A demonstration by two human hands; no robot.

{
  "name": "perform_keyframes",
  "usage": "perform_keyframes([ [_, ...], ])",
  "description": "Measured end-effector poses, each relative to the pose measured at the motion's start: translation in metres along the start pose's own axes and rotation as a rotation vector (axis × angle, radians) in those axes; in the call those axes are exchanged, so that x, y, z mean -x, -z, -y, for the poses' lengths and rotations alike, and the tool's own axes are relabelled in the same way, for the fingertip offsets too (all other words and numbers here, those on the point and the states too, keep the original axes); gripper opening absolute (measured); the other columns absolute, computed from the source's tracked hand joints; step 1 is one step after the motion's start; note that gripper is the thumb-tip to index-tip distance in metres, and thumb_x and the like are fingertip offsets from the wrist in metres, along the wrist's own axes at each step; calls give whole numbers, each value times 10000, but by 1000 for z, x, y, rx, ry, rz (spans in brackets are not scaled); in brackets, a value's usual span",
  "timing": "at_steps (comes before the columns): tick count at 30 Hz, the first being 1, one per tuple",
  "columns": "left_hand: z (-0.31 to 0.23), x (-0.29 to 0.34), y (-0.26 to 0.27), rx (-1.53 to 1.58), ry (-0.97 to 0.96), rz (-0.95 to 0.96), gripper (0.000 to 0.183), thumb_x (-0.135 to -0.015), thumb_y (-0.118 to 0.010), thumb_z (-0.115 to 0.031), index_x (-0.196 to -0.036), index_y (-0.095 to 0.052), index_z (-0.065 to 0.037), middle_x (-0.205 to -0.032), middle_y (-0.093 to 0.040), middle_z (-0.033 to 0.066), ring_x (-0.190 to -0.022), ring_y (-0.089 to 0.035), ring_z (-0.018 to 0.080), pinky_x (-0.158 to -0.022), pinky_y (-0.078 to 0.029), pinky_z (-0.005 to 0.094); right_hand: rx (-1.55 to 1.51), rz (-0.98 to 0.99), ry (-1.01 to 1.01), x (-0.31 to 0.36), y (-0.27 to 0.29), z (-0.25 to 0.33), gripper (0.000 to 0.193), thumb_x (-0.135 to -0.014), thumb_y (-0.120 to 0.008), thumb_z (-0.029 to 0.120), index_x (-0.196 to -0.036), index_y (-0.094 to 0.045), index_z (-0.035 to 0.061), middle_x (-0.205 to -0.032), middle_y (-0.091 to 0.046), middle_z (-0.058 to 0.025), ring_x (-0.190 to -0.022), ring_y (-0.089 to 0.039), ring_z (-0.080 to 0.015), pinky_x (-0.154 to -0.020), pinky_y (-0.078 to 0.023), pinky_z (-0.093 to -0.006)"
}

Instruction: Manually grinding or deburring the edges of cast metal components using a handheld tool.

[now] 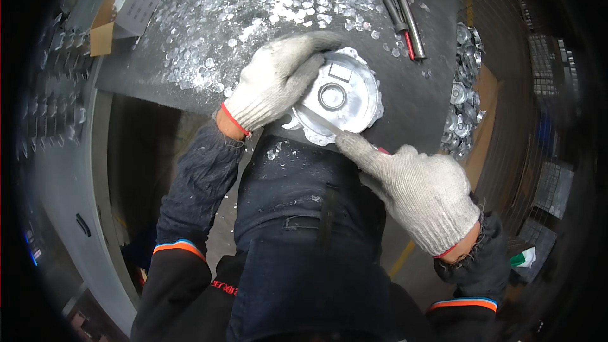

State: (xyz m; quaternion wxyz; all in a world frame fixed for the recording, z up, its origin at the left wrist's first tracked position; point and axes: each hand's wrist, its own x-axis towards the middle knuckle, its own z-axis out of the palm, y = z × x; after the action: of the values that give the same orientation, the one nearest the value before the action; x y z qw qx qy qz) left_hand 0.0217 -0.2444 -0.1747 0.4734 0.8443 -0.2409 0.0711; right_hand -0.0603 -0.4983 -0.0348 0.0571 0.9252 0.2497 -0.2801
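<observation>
Left hand clasping metal casting, right hand grasping flat tool, over casting's rim

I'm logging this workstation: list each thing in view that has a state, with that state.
Round metal housing: held, recessed face toward the camera
Left gloved hand: closed on the housing's rim
Right gloved hand: closed on the flat-bladed tool
Flat-bladed tool: blade at the housing's near edge
Cardboard box: open
Metal flakes: scattered loose
Shiny metal rod: lying down

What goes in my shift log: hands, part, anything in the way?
Left hand holding round metal part. Right hand gripping thin tool at its rim. Metal flakes, long tools beyond, apart from it.
</observation>
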Motion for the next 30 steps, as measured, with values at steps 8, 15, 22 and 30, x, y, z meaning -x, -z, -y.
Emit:
perform_keyframes([
  [8,-25,33,-45,-425,-61,-339,447,-953,-785,-204,-1349,-690,-21,-1174,-743,177,-1081,-709,386,-1009,-547,514,-120,7,-89,21,2,6,635,-1106,-714,438,-1702,-491,447,-846,-733,-154,-690,-773,-365,-621,-634,-491],
  [15,-33,56,-32,-143,72,-247,790,-793,-941,-362,-1447,-665,-16,-1266,-726,191,-1170,-686,405,-1098,-501,547,-184,75,-171,33,-7,6,671,-1106,-717,425,-1727,-464,415,-914,-736,-198,-709,-775,-406,-631,-634,-500],
  [22,-35,72,-20,-379,49,-42,1168,-661,-1011,-572,-1588,-576,-9,-1459,-678,205,-1402,-629,425,-1263,-439,594,-139,98,-189,29,-15,12,649,-1142,-660,416,-1739,-407,445,-871,-739,-191,-689,-787,-368,-589,-638,-506],
  [30,-28,73,-23,-440,38,-57,1178,-662,-1004,-615,-1589,-582,-22,-1458,-673,199,-1401,-626,418,-1265,-441,599,-66,38,-212,21,-20,19,702,-1103,-719,408,-1738,-423,465,-886,-731,-168,-678,-777,-362,-574,-619,-470],
])
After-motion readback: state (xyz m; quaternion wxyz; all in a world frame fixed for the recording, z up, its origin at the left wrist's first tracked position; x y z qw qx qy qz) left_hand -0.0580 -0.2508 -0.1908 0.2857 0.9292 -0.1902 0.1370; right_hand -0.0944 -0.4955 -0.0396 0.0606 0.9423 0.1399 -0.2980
